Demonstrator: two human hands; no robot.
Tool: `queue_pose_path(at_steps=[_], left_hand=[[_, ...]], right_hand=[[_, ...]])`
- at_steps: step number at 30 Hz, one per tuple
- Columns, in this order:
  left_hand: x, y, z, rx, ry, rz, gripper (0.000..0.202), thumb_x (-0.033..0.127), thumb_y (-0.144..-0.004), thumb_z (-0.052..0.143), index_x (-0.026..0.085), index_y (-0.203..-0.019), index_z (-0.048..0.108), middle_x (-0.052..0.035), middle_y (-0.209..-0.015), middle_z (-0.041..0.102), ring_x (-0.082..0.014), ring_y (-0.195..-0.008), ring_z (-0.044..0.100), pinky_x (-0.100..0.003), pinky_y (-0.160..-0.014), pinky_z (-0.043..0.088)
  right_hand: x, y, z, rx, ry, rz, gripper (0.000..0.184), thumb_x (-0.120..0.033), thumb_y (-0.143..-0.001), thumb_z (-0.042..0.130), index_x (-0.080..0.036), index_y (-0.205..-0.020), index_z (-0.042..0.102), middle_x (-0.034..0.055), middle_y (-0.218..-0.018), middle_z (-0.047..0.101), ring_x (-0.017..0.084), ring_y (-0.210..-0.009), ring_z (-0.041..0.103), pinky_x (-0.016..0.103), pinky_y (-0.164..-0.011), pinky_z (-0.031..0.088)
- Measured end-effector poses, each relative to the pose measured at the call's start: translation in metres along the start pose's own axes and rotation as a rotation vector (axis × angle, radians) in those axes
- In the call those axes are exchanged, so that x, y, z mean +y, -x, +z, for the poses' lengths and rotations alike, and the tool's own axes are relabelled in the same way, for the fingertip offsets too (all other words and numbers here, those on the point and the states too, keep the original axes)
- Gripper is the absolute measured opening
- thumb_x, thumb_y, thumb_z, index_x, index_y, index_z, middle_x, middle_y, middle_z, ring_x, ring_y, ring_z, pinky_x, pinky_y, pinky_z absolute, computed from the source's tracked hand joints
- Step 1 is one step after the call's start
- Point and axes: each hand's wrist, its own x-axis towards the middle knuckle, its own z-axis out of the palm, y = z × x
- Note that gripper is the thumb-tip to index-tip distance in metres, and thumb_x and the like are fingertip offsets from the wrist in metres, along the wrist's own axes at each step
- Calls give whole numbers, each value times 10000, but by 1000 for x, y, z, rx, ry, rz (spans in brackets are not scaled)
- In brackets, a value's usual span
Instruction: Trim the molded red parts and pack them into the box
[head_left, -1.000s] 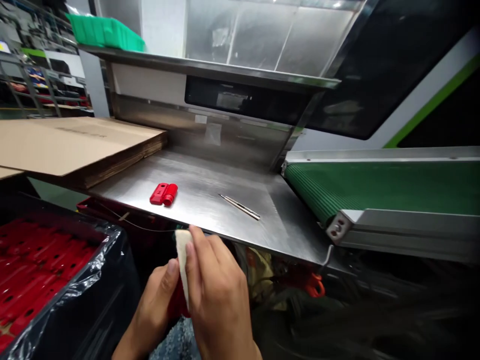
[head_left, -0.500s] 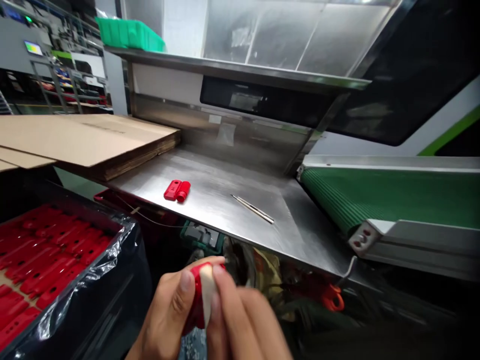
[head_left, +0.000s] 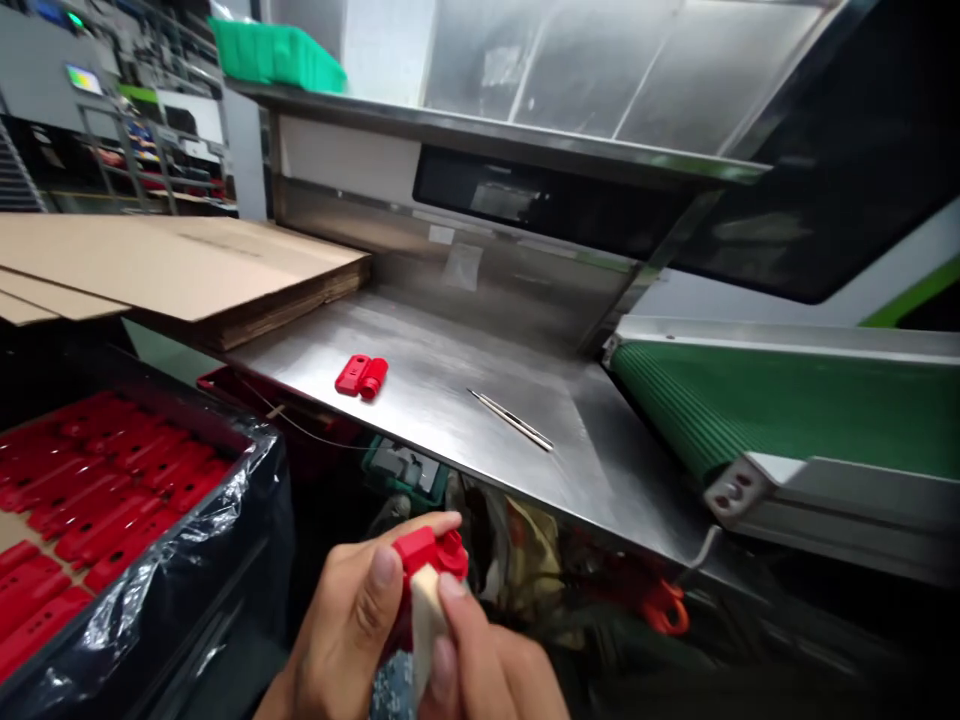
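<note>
In front of my body, my left hand point(head_left: 349, 625) is closed around a red plastic part point(head_left: 416, 548), thumb on its near side. A rounded, ring-like end of the part shows at the upper right; the fingers hide much of the rest. My right hand point(head_left: 495, 650) pinches a pale beige strip point(head_left: 429, 615) between thumb and fingers. The strip's top end lies against or just in front of the red part; I cannot tell whether they touch. On the metal table point(head_left: 427, 430) beyond lies another red plastic piece point(head_left: 361, 376), with a thin pen-like tool point(head_left: 511, 420) to its right.
At left stands a box lined with dark plastic point(head_left: 225, 540), holding rows of red parts point(head_left: 112, 500). Flat cardboard sheets point(head_left: 187, 260) are stacked behind it. A green conveyor belt point(head_left: 795, 420) is at right. A green bin point(head_left: 277, 58) sits on the shelf; orange-handled scissors point(head_left: 667, 610) hang below the table edge.
My left hand has turned the red part, so its rounded end now shows. The beige strip in my right hand has moved slightly down and right. The camera view has shifted a little.
</note>
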Motion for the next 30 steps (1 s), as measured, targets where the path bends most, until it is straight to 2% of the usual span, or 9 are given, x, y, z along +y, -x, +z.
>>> queue_pose_path(at_steps=[4, 7, 9, 14, 18, 22, 24, 27, 30], left_hand=[[6, 0, 3, -2, 20, 58, 479, 511, -865, 572, 138, -1122, 729, -140, -932, 730, -314, -812, 662, -355, -693, 517], [11, -5, -1, -33, -10, 31, 479, 517, -889, 535, 146, -1125, 725, -120, -882, 731, -285, -808, 665, -339, -715, 522], [16, -10, -6, -23, 35, 23, 523, 546, -906, 482, 146, -1166, 697, -117, -931, 732, -280, -846, 669, -337, -735, 529], [31, -27, -21, 67, 243, 111, 652, 616, -878, 460, 135, -1302, 576, -182, -1099, 696, -360, -949, 659, -480, -812, 533], [29, -42, -28, -20, 411, 117, 603, 545, -924, 387, 92, -1262, 598, -191, -1044, 698, -318, -835, 675, -427, -729, 539], [25, -45, -32, -37, 457, 202, 590, 495, -954, 307, 74, -1192, 645, -193, -1013, 703, -323, -836, 671, -410, -710, 518], [28, -40, -33, -71, 452, 193, 623, 494, -958, 255, 70, -1178, 656, -201, -1002, 704, -340, -820, 670, -427, -707, 508], [32, -33, -34, -131, 439, 203, 642, 484, -958, 223, 73, -1163, 671, -204, -989, 706, -347, -799, 669, -422, -699, 499], [33, -31, -35, -167, 457, 209, 620, 496, -947, 267, 82, -1164, 674, -207, -1008, 702, -354, -826, 664, -425, -731, 496]], right_hand=[[0, 0, -1, 27, -83, -39, 315, -178, -875, 572, -160, -1185, 628, 61, -788, 645, 180, -685, 590, 316, -614, 460], [-1, 6, 4, 0, 6, -52, 264, -95, -864, 557, -147, -1108, 643, 37, -737, 645, 147, -626, 548, 290, -588, 433], [-5, 7, 10, -38, -86, -33, 261, -58, -850, 560, -136, -1084, 645, 44, -742, 633, 144, -633, 523, 287, -588, 420], [-23, 8, 28, -1, -316, -13, 258, -132, -862, 595, -176, -1110, 650, 40, -747, 598, 158, -651, 482, 292, -578, 391], [12, 20, 37, -94, -302, 141, 269, -176, -935, 496, -243, -1159, 628, 16, -837, 641, 135, -739, 566, 251, -697, 437], [74, -36, 81, -185, -202, 207, 281, -416, -933, 486, -236, -1052, 666, 39, -989, 690, 195, -933, 603, 320, -835, 453], [95, -80, 117, -214, -170, 207, 295, -385, -954, 442, -198, -999, 665, 61, -1009, 693, 194, -966, 605, 351, -877, 457], [113, -131, 160, -281, -83, 211, 216, -342, -914, 537, -169, -923, 667, 42, -882, 687, 176, -866, 625, 394, -848, 485], [113, -128, 160, -237, -32, 162, 220, -313, -888, 551, -164, -989, 676, 81, -947, 689, 209, -929, 624, 451, -907, 464]])
